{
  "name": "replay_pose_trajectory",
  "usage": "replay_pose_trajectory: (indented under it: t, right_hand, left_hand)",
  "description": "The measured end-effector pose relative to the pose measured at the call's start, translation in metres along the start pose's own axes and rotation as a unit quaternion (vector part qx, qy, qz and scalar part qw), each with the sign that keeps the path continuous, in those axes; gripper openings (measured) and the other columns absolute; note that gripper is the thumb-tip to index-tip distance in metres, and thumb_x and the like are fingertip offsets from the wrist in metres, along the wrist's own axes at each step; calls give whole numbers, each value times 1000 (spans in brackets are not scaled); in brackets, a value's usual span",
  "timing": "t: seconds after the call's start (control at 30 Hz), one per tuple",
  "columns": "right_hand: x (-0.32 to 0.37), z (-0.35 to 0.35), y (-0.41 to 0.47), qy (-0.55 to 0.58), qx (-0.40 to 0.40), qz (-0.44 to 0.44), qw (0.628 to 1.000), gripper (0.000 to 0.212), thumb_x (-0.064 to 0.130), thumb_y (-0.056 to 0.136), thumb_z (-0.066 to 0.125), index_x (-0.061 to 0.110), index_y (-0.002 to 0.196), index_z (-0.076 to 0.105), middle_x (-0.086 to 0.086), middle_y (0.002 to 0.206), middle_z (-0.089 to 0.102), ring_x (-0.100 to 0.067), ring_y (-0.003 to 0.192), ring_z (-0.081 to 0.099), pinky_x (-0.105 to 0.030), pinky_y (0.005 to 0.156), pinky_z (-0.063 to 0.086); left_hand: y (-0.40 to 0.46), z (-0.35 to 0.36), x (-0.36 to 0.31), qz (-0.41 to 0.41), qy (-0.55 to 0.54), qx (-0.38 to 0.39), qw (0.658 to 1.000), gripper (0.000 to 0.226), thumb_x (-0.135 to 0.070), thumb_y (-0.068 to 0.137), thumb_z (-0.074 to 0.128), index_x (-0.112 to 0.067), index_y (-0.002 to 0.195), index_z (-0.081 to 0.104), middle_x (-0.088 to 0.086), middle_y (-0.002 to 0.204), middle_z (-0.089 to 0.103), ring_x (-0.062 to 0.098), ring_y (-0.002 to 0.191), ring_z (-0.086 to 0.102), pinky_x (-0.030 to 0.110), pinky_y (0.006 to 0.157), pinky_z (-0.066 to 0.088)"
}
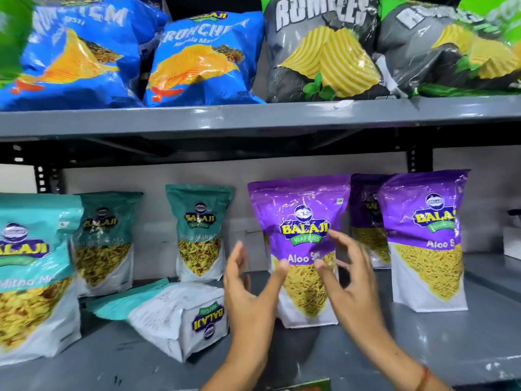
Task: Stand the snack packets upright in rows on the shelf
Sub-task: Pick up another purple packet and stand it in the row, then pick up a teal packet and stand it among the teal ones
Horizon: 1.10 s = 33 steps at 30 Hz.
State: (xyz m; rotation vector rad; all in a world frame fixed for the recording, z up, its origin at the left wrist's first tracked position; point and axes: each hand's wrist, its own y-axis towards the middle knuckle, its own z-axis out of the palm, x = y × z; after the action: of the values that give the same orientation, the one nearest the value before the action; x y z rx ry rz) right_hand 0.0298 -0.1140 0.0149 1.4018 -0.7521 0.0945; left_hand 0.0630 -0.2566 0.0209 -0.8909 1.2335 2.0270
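Purple packet (303,249): Aloo Sev pouch, upright on lower shelf (423,348), mid-front, facing camera; both hands right in front of it.
Left hand (249,294): open, fingers spread and pointing up, just left of purple packet's lower half; thumb tip overlaps the packet front, contact unclear; grips nothing.
Right hand (349,277): open, fingers loosely curled, in front of packet's right side; motion-blurred, cannot tell if it touches; holds nothing.
Second purple packet (425,241): upright, to the right of the first, near shelf front.
Third purple packet (365,218): upright behind, between the two front purple ones, mostly hidden.
Fallen teal packet (174,317): lying flat on lower shelf, just left of left hand, logo upside down, white back panel showing, top pointing left.
Teal packet rear (198,232): upright, behind the fallen one.
Teal packet rear-left (105,241): upright, left of that, apart from it.
Teal packet front-left (31,275): upright, close to camera, cut by frame edge, overlaps rear-left one.
Upper shelf (253,117): grey metal, above.
Blue chip bags (197,60): two, upper shelf left, side by side, leaning.
Grey Rumbles bags (324,49): two, upper shelf right, side by side.
Right wrist: orange thread band (423,376).
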Motion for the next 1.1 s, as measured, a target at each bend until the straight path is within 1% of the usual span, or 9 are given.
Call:
replay_pose_trajectory:
  t: [0.07,0.17,0.37,0.43,0.53,0.6,0.77,0.87,1.1]
  right_hand:
    - [29,14,-2,2,40,-44,998,40,20,82,64,24,122,59,16,122,56,-14,118,55,-33,99,47]
    - [52,47,0,34,152,-27,987,34,28,84,62,28,119,60,17,118,60,-3,117,54,-16,90,48]
    - [40,128,5,100,305,227,919,28,28,95,56,17,120,61,1,115,64,-7,100,59,-4,72,41]
    - [27,145,6,96,348,310,880,23,29,97,51,18,114,63,3,103,63,-1,84,54,-1,65,41]
    - [7,166,1,64,423,411,805,35,48,91,53,20,105,70,6,92,74,-11,88,65,-19,90,53]
    - [1,174,-2,57,439,452,774,45,53,85,58,19,113,71,-3,101,79,-21,95,70,-38,87,57]
    - [19,185,1,1,488,436,756,42,61,80,59,24,95,71,1,78,78,-16,71,73,-32,61,60]
    - [33,186,1,-13,491,406,771,43,62,79,60,23,93,71,3,74,78,-14,64,73,-29,53,59]
    - [68,172,-12,66,431,351,828,32,49,88,58,19,90,70,4,66,73,-9,52,67,-18,42,48]
  left_hand:
    - [3,-12,-25,34,-20,-51,998,72,-18,76,80,-22,140,48,-9,139,54,1,132,48,27,115,35]
    - [15,-47,-47,58,4,-151,987,68,-20,81,75,-26,142,44,-11,141,50,4,132,46,28,114,35]
    - [37,-136,-13,-145,97,-282,943,103,-32,65,85,-19,150,29,8,154,36,28,137,42,46,114,37]
    - [38,-155,-3,-238,51,-259,935,98,-33,52,86,-9,138,46,19,133,59,32,105,63,42,87,55]
    - [39,-167,-9,-326,-39,-194,924,55,-14,79,72,-2,130,55,13,83,67,22,60,57,27,54,43]
    - [45,-171,-9,-355,-43,-161,920,40,-7,86,65,-2,125,58,10,70,67,22,56,61,27,58,43]
    - [59,-188,-9,-379,-45,-98,919,34,-2,92,51,-4,125,58,19,102,70,31,81,66,40,68,60]
    - [68,-195,-15,-391,-66,-77,915,34,4,92,46,-3,123,58,22,112,70,37,100,67,59,96,50]
    - [76,-216,-22,-351,-97,0,931,34,4,93,50,1,125,60,24,117,70,37,99,69,56,96,51]
